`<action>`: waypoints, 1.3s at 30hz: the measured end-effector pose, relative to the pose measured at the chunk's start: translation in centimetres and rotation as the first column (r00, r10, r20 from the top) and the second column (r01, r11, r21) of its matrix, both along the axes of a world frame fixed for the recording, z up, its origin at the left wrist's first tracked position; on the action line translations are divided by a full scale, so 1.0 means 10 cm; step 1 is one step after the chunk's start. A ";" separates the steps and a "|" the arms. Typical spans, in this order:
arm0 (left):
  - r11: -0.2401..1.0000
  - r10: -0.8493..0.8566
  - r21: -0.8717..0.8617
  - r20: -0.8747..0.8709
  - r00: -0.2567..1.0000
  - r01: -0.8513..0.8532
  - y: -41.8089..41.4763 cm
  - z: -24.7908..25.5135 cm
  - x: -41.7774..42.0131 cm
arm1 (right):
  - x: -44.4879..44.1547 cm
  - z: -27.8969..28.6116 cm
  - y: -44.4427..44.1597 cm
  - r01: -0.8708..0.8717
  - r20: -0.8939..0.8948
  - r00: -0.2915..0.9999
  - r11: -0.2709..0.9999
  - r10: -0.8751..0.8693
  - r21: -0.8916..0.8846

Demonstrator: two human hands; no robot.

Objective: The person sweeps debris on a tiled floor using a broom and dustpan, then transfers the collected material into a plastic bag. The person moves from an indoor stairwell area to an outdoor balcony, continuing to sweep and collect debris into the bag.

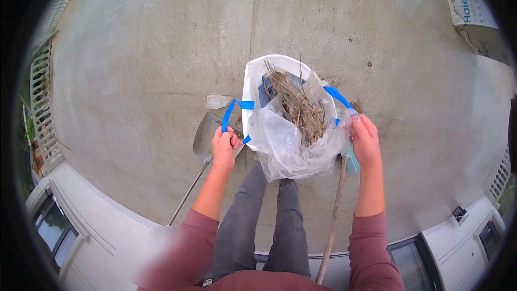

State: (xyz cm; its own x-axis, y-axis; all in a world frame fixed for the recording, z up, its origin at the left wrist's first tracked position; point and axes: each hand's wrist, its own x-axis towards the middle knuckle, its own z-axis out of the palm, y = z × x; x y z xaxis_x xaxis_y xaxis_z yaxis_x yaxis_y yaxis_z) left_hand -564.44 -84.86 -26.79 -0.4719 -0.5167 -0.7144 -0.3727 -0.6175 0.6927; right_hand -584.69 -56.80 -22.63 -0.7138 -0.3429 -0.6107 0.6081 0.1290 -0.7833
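Note:
A white bag (pixel 251 76) with blue handles hangs open in front of my legs. Closed around its left blue handle (pixel 228 116) is my left hand (pixel 224 145). On the other side my right hand (pixel 364 137) grips the right blue handle (pixel 339 96), along with an edge of clear plastic film. Inside the bag lie dry twigs and stalks (pixel 297 107), something blue, and crumpled clear plastic sheeting (pixel 278 145) that spills over the near rim. The bag's underside is hidden.
A long-handled metal dustpan (pixel 206 137) lies at left beside a plastic scrap (pixel 218 101). A wooden pole (pixel 333 222) and a teal brush-like thing (pixel 352 161) are at right. Dirt dots the concrete floor. A Haier carton (pixel 468 8) stands upper right; a balustrade (pixel 43 109) edges the left.

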 end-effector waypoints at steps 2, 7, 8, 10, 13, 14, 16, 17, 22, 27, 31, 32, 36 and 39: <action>1.000 0.009 0.009 0.006 1.000 -0.009 -0.06 0.16 -0.03 | -0.11 0.25 -0.08 0.098 -0.014 0.995 0.993 -0.098 -0.059; 0.999 0.006 0.031 0.093 0.996 -0.009 -0.11 0.25 0.04 | -0.22 0.49 -0.09 0.174 -0.187 0.970 0.980 -0.154 0.094; 0.999 0.011 0.031 0.045 0.999 -0.013 -0.11 0.29 0.04 | -0.25 0.48 -0.04 0.112 -0.256 0.962 0.991 -0.091 0.069; 0.999 0.002 0.052 -0.028 1.000 0.000 -0.04 0.56 -0.04 | -0.29 0.51 0.04 0.112 -0.278 0.958 0.982 -0.065 0.155; 0.997 -0.001 0.074 0.102 0.995 -0.007 -0.02 0.70 0.02 | -0.28 0.73 0.02 0.168 -0.291 0.947 0.981 -0.133 0.099; 0.998 -0.008 0.063 0.112 0.994 0.001 -0.02 0.74 0.03 | -0.29 0.80 -0.01 0.197 -0.284 0.943 0.979 -0.174 0.052; 0.996 -0.066 0.056 0.056 0.996 0.063 0.07 0.83 0.06 | -0.24 0.71 0.06 0.174 -0.285 0.952 0.963 -0.111 0.204; 0.993 -0.098 0.061 0.034 0.995 0.096 0.13 0.87 0.11 | -0.16 0.62 0.16 0.161 -0.274 0.958 0.944 -0.080 0.288; 0.986 -0.093 0.163 0.351 0.932 0.038 0.42 0.76 0.71 | 0.06 0.75 0.38 0.212 -0.234 0.957 0.963 -0.170 0.169; 0.991 -0.086 0.101 -0.014 0.996 0.087 0.52 1.27 0.19 | 0.18 1.11 0.23 0.148 -0.272 0.957 0.977 -0.103 0.151; 0.996 -0.088 0.024 0.115 0.989 0.086 0.57 0.98 0.64 | 0.39 0.85 0.54 0.031 -0.322 0.941 0.921 0.104 0.387; 0.990 -0.127 0.090 0.241 0.962 0.108 0.69 0.89 0.85 | 0.38 0.68 0.73 -0.031 -0.289 0.933 0.851 0.213 0.525; 0.975 -0.168 0.187 0.267 0.949 0.120 0.81 0.87 1.06 | 0.33 1.21 0.51 0.043 -0.267 0.962 0.935 0.056 0.353; 0.989 -0.132 0.075 0.073 0.988 0.127 0.66 1.19 0.58 | 0.28 1.37 0.46 0.070 -0.276 0.961 0.962 0.006 0.264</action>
State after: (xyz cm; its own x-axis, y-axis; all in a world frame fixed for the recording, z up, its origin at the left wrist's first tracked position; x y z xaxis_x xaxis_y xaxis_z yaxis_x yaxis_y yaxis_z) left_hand -558.66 -78.24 -14.93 -0.4729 -0.4022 -0.7839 -0.5039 -0.6064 0.6151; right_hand -581.91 -52.24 -8.96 -0.8732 -0.1672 -0.4577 0.3841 0.3420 -0.8576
